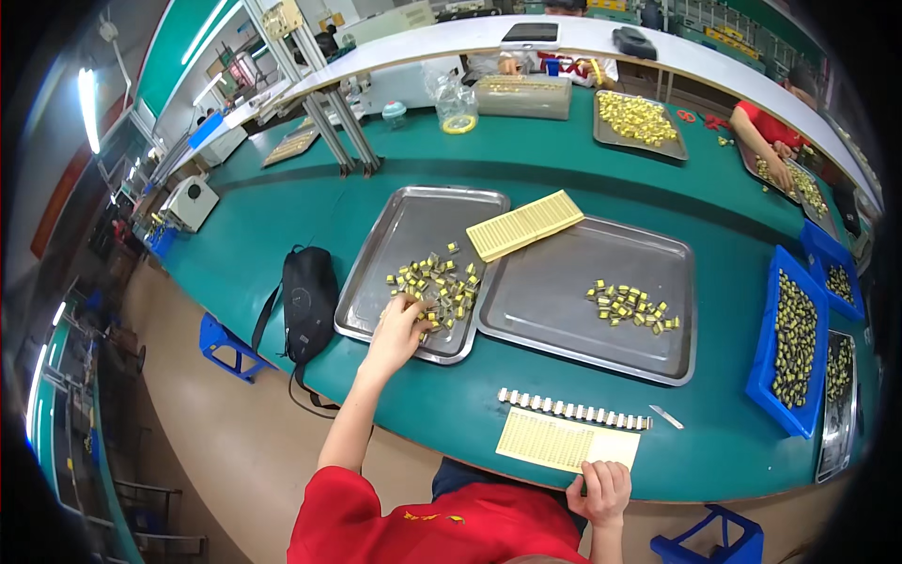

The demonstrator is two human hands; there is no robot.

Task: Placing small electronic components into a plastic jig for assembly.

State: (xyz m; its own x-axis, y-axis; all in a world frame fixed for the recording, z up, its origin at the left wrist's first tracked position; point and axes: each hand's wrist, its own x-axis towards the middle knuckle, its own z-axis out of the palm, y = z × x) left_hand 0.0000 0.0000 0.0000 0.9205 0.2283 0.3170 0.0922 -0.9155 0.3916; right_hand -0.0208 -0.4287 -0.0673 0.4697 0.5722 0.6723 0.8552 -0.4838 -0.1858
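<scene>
My left hand reaches into the left metal tray, its fingers closed at the near edge of a heap of small yellow-topped electronic components. Whatever is between those fingertips is hidden. At the table's front edge my right hand is curled, thumb and fingers closed at the near edge of a pale yellow label sheet. Just beyond the sheet lies a row of small white-and-dark components. The right metal tray holds a smaller group of yellow-topped components.
A slotted yellow board bridges both trays' far rims. Left of them sits a black bag. A small blade lies right of the row. Blue bins of components stand at right. Across the table, a co-worker's hand works over another tray.
</scene>
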